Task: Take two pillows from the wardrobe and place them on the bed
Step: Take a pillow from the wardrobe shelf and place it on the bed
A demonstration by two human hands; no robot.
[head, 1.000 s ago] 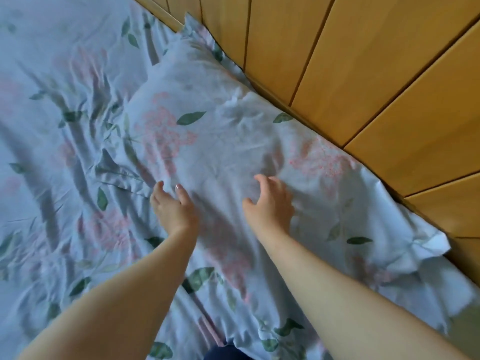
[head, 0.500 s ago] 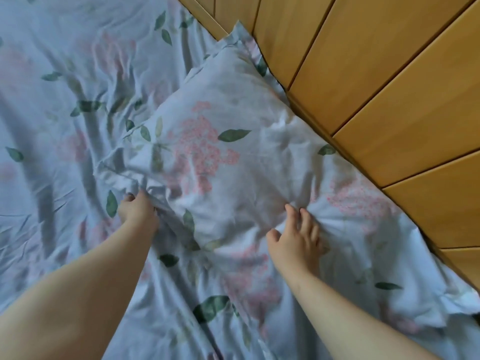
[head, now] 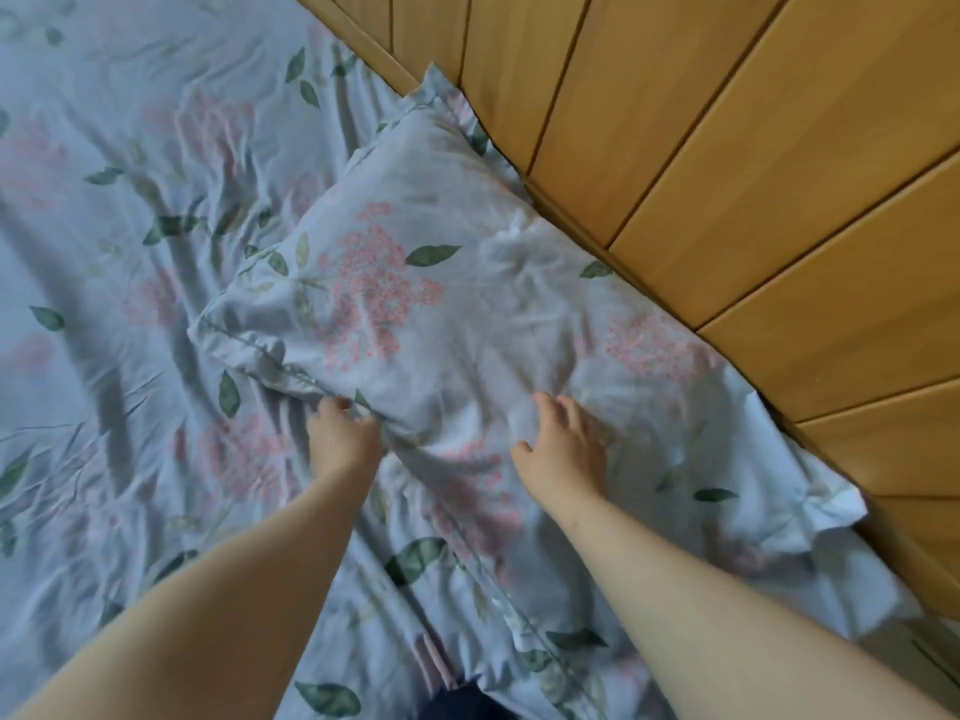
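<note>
I found the pillow lying flat on the bed, its long far edge pressed against the wooden headboard; its case carried the same pale blue floral print as the sheet beneath, so the border between them read mainly from the piped hem at the corner away from the headboard. A second pillow of the same print appeared to lie just beside it along the headboard, though I could not tell exactly where one ended. The left hand sat at the pillow's near edge, fingers curled closed on the hem fabric; the right hand rested palm down on the pillow's near part, fingers spread loosely and gripping nothing that I could see; both forearms were bare.
</note>
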